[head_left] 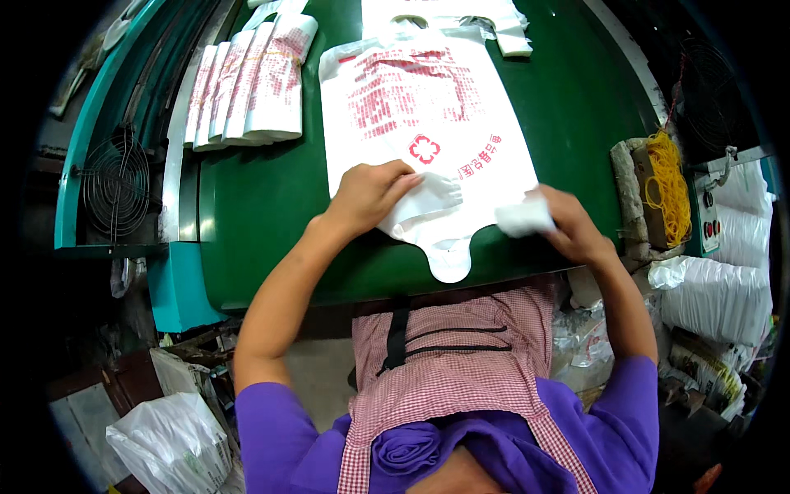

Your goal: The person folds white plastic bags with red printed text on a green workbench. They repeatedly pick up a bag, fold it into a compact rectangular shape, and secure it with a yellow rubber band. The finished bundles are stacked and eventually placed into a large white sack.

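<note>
A white plastic bag with red print (411, 107) lies flat on the green belt (576, 140), perhaps several layers deep. A rounded tab (450, 263) at its near end points toward me. My left hand (368, 198) is closed on the bag's near left part, thumb and fingers pinching it into a raised fold. At the near right corner my right hand (573, 224), smeared by motion, grips a blurred white piece of plastic (527, 216). Whether that piece is joined to the bag I cannot tell.
Several rolled bundles of printed bags (247, 82) lie at the far left. More white bags (444, 12) lie beyond. A box of yellow rubber bands (668, 189) stands at the right edge, beside a control box (709, 222). White packed bags (716, 300) are stacked below right.
</note>
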`<state>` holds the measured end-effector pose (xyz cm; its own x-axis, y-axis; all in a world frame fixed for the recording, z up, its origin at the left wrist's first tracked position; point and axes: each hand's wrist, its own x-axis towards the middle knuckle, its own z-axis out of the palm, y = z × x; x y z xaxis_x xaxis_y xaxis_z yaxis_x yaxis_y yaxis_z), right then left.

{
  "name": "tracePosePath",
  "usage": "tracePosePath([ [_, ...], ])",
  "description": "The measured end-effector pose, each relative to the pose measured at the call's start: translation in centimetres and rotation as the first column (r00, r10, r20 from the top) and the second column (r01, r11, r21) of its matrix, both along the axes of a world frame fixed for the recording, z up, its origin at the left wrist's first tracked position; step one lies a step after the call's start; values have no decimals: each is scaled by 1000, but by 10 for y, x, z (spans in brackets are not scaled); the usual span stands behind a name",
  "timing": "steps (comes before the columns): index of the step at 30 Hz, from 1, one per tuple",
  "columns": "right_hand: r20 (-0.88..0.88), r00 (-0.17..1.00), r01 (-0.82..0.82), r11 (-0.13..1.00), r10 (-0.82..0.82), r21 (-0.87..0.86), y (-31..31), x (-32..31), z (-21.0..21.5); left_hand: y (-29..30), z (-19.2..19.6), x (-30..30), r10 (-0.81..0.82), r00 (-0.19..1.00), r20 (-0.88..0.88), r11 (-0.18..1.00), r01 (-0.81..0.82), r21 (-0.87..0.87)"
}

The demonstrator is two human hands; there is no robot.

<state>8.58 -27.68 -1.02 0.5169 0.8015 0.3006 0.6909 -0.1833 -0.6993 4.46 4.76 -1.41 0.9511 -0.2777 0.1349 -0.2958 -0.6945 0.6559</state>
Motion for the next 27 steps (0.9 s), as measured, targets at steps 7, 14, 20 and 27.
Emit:
tracePosePath([
  [7,135,971,239,859,-199,-453,111,32,-15,-11,-24,-20,-90,918,385,958,-26,285],
  [14,433,893,308,869,-123,-388,96,34,-37,-34,-20,-43,-220,928,302,917,91,389],
  [20,257,959,167,971,-120,-170,81,41,24,4,0,44,-266,931,-251,961,237,-142],
  [27,426,905,185,881,21,-435,75,34,-25,-17,3,-7,9,885,466,961,-137,241],
])
